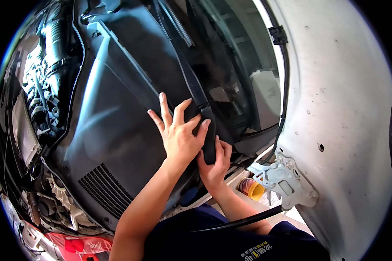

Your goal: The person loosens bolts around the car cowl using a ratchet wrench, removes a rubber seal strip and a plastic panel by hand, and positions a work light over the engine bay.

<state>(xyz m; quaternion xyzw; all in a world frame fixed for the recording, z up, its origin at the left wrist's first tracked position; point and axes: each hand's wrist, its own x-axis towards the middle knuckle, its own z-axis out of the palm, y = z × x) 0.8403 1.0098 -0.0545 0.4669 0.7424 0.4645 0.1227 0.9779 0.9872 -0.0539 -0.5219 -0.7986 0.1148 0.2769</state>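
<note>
Wiper arm (209,135) is lying along the cowl (117,135)'s windshield-side edge; right hand (215,170) is gripping its lower end, thumb and fingers closed around it. Left hand (178,138) is bracing alongside, fingers spread, thumb apparently touching the arm. Risk: if the right grip is slipping or the left is pushing unevenly, the arm could knock the windshield (231,65).

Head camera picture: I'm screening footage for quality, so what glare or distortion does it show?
Head view: fisheye distortion, with black corners and the pale hood panel bowed; glare nearly whites out parts of the engine bay; a bluish sheen lies on the black plastic cover; reflections cloud the windshield; the left hand and right hand look reasonably sharp.
</note>
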